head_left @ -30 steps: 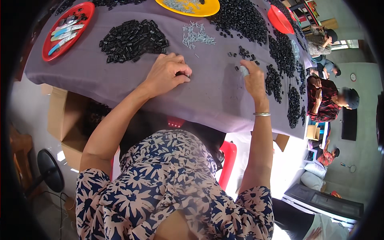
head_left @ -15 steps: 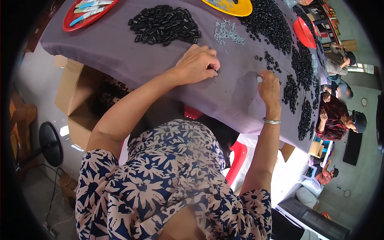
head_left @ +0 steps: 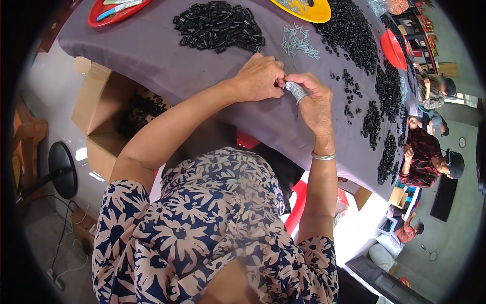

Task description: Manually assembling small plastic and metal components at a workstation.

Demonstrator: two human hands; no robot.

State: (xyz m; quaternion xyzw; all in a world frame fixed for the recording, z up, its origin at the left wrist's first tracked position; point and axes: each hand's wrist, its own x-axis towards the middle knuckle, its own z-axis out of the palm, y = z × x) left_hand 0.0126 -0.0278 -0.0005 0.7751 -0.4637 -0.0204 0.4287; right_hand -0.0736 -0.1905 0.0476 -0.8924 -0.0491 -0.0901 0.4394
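My left hand (head_left: 262,77) is closed in a pinch above the purple cloth, just in front of a heap of black rectangular plastic pieces (head_left: 220,28). What its fingertips hold is mostly hidden. Right against it, my right hand (head_left: 315,99) is also closed, thumb and fingers meeting the left fingertips. A grey-white wrap (head_left: 296,91) covers one of its fingers. Anything between those fingers is too small to make out. Beyond both hands lies a scatter of thin grey pins (head_left: 299,43). Small black parts (head_left: 349,96) are strewn to the right of my right hand.
A red plate (head_left: 104,21) with light-handled tools sits far left, a yellow plate (head_left: 319,16) of small pieces at the far edge. Farther right are a large black heap (head_left: 349,35) and a red bowl (head_left: 393,49). An open cardboard box (head_left: 93,104) stands below the table's left side. Other people sit at right.
My right hand has moved left from beside the small black parts and now meets my left hand. The left hand stays pinched, near the same place over the cloth.
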